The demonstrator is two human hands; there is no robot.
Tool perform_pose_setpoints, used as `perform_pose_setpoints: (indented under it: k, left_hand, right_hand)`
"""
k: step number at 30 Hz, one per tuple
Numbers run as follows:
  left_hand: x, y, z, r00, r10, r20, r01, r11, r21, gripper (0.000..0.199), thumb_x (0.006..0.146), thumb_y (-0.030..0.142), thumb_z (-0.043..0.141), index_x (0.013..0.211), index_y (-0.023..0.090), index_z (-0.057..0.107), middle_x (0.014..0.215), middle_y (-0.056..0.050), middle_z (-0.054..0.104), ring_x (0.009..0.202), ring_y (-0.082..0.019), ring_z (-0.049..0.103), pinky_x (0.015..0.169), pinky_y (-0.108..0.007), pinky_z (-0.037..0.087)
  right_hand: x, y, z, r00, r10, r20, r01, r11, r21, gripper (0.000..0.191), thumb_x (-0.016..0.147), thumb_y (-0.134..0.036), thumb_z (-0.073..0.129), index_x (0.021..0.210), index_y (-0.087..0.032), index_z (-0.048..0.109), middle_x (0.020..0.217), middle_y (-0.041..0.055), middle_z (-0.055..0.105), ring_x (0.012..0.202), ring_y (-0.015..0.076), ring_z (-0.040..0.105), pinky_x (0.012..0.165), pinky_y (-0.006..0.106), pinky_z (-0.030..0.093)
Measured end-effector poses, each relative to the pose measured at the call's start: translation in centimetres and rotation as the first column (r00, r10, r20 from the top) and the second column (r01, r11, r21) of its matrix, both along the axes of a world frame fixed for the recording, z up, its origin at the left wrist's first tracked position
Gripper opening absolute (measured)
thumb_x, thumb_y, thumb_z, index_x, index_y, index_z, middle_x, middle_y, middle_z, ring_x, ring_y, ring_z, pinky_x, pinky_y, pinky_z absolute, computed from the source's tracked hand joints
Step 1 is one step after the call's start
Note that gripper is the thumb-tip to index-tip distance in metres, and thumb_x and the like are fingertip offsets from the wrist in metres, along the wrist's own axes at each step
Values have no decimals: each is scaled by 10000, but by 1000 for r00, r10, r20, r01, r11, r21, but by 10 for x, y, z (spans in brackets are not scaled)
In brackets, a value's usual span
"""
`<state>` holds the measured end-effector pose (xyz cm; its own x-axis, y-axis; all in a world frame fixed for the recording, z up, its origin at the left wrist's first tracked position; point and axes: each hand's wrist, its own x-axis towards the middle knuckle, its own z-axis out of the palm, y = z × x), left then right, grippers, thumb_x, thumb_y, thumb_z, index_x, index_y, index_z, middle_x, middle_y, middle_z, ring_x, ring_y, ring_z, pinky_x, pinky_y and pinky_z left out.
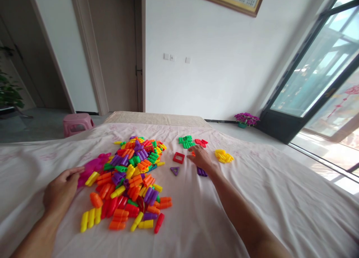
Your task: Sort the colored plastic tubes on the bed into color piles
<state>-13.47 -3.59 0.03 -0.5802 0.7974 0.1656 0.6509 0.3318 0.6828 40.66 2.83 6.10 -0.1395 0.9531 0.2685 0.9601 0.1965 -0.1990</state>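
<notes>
A large mixed pile of plastic pieces [134, 175] in red, orange, yellow, green and purple lies left of centre. My left hand [62, 189] is at the pile's left, its fingertips closed on the edge of a magenta thing [94, 166]. My right hand [201, 157] reaches over small sorted groups, fingers apart and palm down; an orange piece [193, 153] shows at its fingers. Near it lie green pieces [186, 141], red pieces [201, 142], yellow pieces [224, 156] and purple pieces [201, 171], the last partly behind my wrist.
A red square frame [178, 157] and a purple triangle frame [174, 171] lie between the pile and my right hand. A pale patterned cloth [269, 183] covers the surface. Beyond it stand a pink stool [77, 124] and a potted magenta plant [246, 119].
</notes>
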Motion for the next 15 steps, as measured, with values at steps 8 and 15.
perform_pose_setpoints:
  k: [8,15]
  left_hand:
    - [4,-2,3,999,-13,38,12,999,33,371,870,435,533,1129,253,727,1121,-38,751,892,-229,657,733,-289,462]
    - [4,-1,2,1000,-10,13,9,1000,17,396,892,464,503,1139,248,724,1123,-44,751,909,-228,666,715,-275,466]
  right_hand:
    - [-47,0,-11,980,195,-34,-197,977,-83,255,820,-121,647,1051,-198,720,1179,86,666,1063,209,619,889,278,453]
    - [-90,-13,-5,962,267,-50,-265,963,54,272,872,-131,602,1091,-220,735,1125,62,711,1055,209,598,963,322,426]
